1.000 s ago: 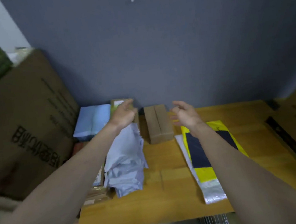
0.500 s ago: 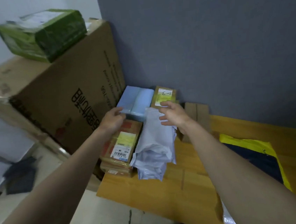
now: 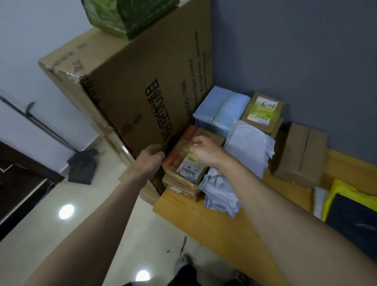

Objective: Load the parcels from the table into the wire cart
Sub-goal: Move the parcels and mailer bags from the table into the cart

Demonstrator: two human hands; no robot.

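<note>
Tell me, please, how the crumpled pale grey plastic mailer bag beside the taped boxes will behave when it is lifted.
The grey mailer bag looks creased and slumped, so it will probably flop and sag. Its glossy film may be slippery. Its lower end lies loosely on the table, so it could drag when lifted.

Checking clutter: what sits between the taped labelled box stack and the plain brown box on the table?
In the head view, a crumpled grey-white poly mailer lies between the labelled box stack and the plain brown box.
</note>
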